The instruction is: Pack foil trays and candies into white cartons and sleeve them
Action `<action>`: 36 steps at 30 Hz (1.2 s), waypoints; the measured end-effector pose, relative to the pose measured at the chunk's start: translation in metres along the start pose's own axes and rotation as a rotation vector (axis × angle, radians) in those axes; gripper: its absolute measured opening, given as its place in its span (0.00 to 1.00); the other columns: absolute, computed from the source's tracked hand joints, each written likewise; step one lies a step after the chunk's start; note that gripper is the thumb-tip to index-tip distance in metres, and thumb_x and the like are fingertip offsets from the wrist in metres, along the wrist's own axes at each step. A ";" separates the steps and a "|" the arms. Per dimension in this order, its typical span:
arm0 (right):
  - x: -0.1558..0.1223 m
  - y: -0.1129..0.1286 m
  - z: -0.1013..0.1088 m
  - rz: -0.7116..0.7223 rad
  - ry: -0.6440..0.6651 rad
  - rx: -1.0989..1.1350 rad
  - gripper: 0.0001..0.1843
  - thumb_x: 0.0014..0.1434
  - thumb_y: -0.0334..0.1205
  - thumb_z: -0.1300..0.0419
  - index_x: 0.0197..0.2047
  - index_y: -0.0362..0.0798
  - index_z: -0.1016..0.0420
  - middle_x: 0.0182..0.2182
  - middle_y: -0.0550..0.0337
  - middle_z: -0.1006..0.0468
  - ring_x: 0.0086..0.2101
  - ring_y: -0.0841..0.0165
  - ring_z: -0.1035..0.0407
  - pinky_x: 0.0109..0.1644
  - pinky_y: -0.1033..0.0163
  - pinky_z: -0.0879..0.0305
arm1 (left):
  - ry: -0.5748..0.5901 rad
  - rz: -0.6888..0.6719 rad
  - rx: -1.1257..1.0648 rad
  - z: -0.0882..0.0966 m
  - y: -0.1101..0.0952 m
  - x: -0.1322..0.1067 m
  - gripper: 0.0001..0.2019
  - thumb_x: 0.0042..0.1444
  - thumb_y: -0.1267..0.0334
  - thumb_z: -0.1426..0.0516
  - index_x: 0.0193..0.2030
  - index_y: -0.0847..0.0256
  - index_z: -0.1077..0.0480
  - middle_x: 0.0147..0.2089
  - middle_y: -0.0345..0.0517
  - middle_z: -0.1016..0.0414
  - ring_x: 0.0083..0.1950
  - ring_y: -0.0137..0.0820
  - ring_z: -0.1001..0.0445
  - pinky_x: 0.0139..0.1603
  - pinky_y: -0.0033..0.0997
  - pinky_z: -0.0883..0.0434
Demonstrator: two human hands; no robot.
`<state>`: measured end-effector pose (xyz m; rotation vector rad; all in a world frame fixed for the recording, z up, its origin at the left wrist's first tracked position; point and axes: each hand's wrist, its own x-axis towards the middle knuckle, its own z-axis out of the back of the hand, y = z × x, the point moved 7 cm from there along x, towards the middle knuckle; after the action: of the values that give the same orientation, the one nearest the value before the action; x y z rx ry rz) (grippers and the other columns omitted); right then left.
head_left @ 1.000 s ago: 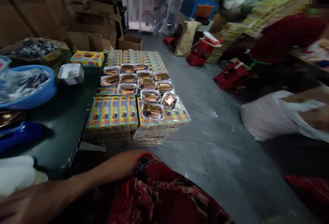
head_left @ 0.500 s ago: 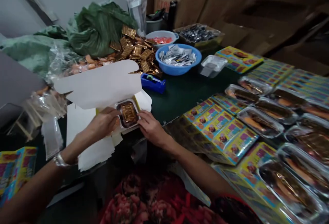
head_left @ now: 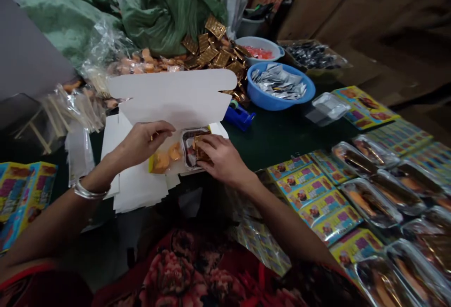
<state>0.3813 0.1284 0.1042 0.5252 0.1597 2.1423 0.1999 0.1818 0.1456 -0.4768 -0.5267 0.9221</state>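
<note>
My left hand hovers over the left part of an open white-lined box, its fingers loosely bent and holding nothing I can see. Below it, orange moulded pieces in clear wrap lie inside the box. At the box's right end sits a clear plastic tray with dark contents. My right hand grips a gold foil packet over this tray, its fingers covering part of the packet. The box's white lid stands raised behind both hands. More white card sheets lie under the box.
Behind the box are a heap of gold packets, a blue tape dispenser and a blue basin of silver sachets. Printed boxes and filled trays cover the right side. Wrapped wooden sticks lie left.
My left hand has lifted off the tray and moved away from it, uncovering the orange pieces. My right hand has moved from the tray's edge onto the gold packet. The camera view has shifted.
</note>
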 end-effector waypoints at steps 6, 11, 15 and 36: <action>0.027 -0.012 -0.022 -0.102 0.389 -0.137 0.41 0.51 0.34 0.30 0.66 0.44 0.38 0.61 0.37 0.35 0.59 0.45 0.37 0.60 0.41 0.36 | 0.045 -0.059 0.027 -0.016 0.010 -0.020 0.16 0.65 0.59 0.52 0.45 0.60 0.24 0.43 0.48 0.18 0.39 0.31 0.22 0.39 0.29 0.27; 0.023 -0.015 -0.014 -0.071 0.352 0.035 0.26 0.59 0.34 0.37 0.60 0.44 0.32 0.58 0.43 0.28 0.55 0.54 0.30 0.58 0.50 0.31 | 0.067 -0.069 -0.016 -0.018 0.019 -0.024 0.16 0.65 0.61 0.52 0.46 0.60 0.24 0.44 0.47 0.18 0.40 0.31 0.21 0.41 0.30 0.28; 0.024 -0.027 0.010 -0.116 0.137 0.034 0.15 0.67 0.33 0.49 0.51 0.44 0.25 0.48 0.48 0.20 0.47 0.59 0.24 0.52 0.55 0.28 | 0.070 -0.080 -0.054 -0.016 0.015 -0.026 0.16 0.65 0.61 0.52 0.47 0.60 0.24 0.42 0.47 0.18 0.38 0.31 0.22 0.38 0.30 0.29; 0.011 -0.116 0.083 -0.432 -0.426 0.232 0.19 0.54 0.45 0.33 0.44 0.41 0.22 0.38 0.51 0.22 0.32 0.65 0.30 0.39 0.58 0.32 | -0.349 0.627 -0.079 0.081 0.099 -0.071 0.24 0.55 0.53 0.40 0.58 0.57 0.32 0.50 0.43 0.24 0.41 0.30 0.28 0.38 0.27 0.28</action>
<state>0.4979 0.1995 0.1471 0.9739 0.2578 1.5630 0.0544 0.1867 0.1346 -0.5687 -0.7503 1.6072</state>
